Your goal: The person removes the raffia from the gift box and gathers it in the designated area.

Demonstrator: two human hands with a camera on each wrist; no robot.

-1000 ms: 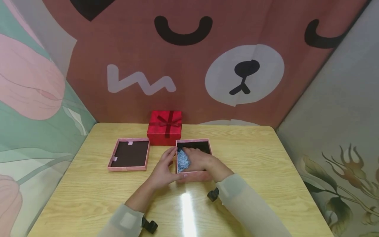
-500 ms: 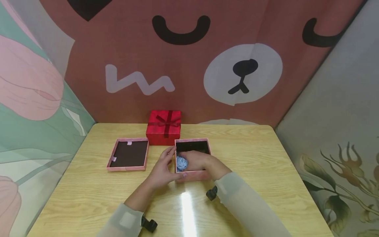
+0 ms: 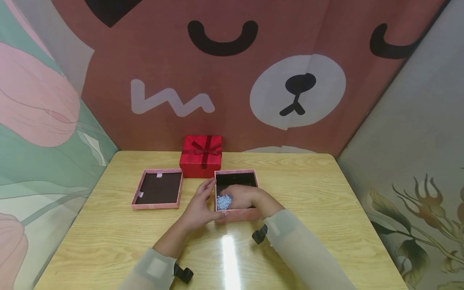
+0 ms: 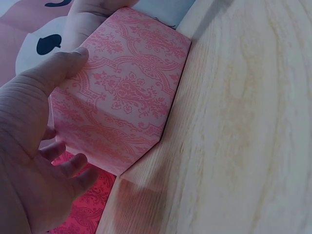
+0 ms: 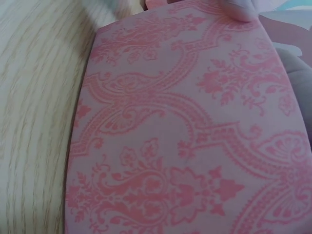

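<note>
Wood-grain worktop (image 3: 297,185) is supporting an open-topped pink box (image 3: 242,216) and, to its left, a shallow pink-rimmed tray (image 3: 161,189). The left hand (image 3: 198,209) is bracing the box's near-left corner, its thumb touching the front wall and its fingers relaxing alongside. The right hand (image 3: 243,196) is reaching inside, fingers hidden, grip undeterminable, while crumpled blue material (image 3: 223,202) is lying against it.

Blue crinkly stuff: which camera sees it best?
The head view, because it looks down into the open pink box and shows the blue crinkly stuff by the right hand. Neither wrist view shows any; the box's patterned walls hide it.
</note>
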